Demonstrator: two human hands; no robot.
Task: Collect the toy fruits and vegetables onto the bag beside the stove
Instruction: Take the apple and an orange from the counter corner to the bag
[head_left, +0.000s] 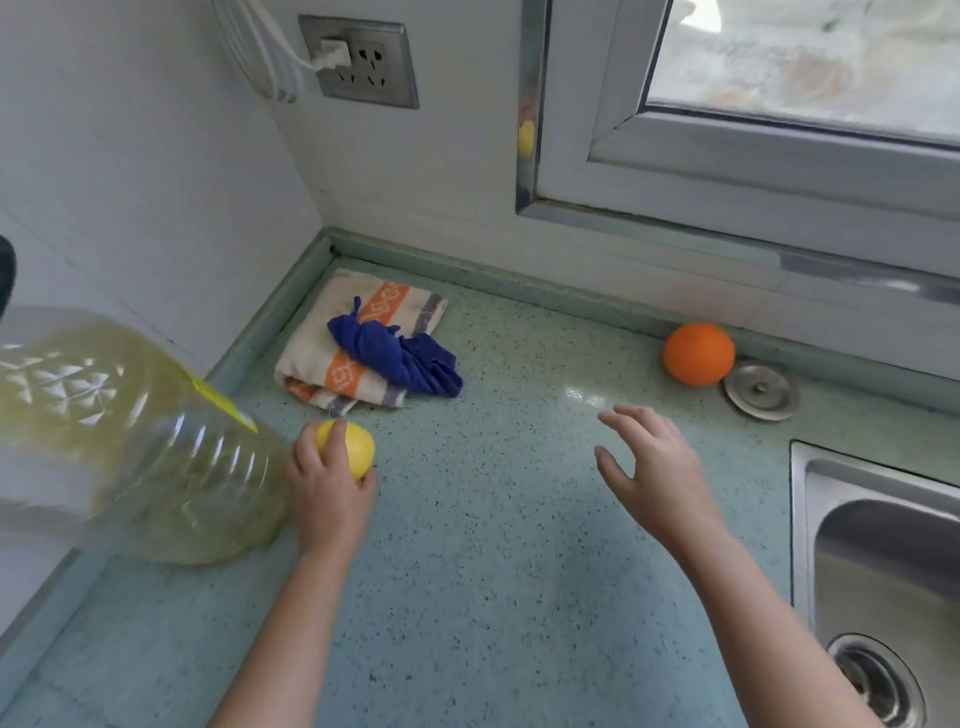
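Note:
My left hand (328, 486) grips a yellow toy lemon (352, 448) low over the speckled green counter (493, 545), right beside a big oil bottle. My right hand (652, 467) hovers with fingers spread and nothing in it, over the counter's middle. An orange toy fruit (698, 354) rests against the back ledge under the window, up and to the right of that hand. Neither the bag nor the stove is in view.
A large clear bottle of yellow oil (140, 441) stands at the left. A folded striped towel (358, 332) with a blue cloth (400, 358) on it lies in the back corner. A round metal cap (761, 391) and a steel sink (883, 571) are at the right.

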